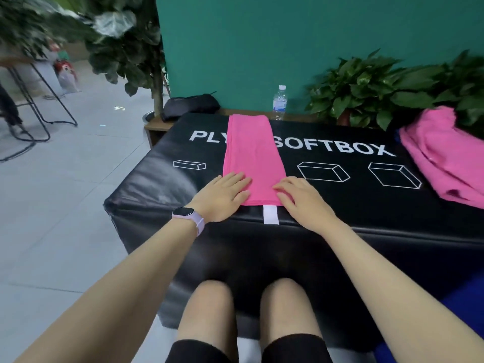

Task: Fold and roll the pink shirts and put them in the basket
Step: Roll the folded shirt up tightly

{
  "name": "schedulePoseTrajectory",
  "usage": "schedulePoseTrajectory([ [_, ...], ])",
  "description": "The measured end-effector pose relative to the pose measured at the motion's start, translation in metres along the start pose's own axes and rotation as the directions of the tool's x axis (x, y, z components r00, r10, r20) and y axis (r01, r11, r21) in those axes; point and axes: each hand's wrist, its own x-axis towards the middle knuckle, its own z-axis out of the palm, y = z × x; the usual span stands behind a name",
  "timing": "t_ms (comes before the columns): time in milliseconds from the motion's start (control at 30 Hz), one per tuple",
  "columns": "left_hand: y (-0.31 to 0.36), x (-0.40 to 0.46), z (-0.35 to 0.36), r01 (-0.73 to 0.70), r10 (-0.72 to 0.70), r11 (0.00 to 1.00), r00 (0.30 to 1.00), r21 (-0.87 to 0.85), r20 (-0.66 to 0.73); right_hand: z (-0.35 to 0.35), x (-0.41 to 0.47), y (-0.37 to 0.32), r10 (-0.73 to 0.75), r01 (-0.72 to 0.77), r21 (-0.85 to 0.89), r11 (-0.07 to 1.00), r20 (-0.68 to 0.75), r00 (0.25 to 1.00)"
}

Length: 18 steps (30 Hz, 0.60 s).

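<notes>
From the head view, two bare knees (243, 310) are seen nearest, before the black padded surface (327, 213). The folded pink shirt (252, 158) is laid lengthwise on it, its near end flanked and pressed flat by the left hand (222, 197) and right hand (301, 201), fingers straight, nothing pinched. A heap of pink shirts (442, 155) is seen at far right.

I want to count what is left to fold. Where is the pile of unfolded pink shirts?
In the head view, the pile of pink shirts lies at the right edge of the black soft box, just in front of the potted plant.
</notes>
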Motion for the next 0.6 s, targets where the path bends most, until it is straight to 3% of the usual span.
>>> schedulePoseTrajectory([
  [133,0.006,-0.013,0.002,0.038,-0.038,0.999,0.999,-0.001,0.007,-0.002,-0.008,0.0,0.065,-0.056,-0.068,0.996,0.131,0.989],
  [367,0.025,-0.035,0.001,0.084,-0.084,0.996,0.996,-0.018,0.026,-0.006,-0.025,0.006,0.01,0.003,-0.07,0.998,0.179,0.984],
  [467,0.029,-0.041,0.002,0.075,-0.075,0.997,0.997,-0.02,-0.005,-0.008,-0.03,0.006,-0.019,0.02,-0.007,1.0,0.153,0.988],
  [600,0.028,-0.045,0.01,0.072,-0.072,0.997,0.997,-0.017,-0.025,-0.008,-0.039,0.01,-0.127,0.127,0.108,0.986,-0.012,0.992],
])
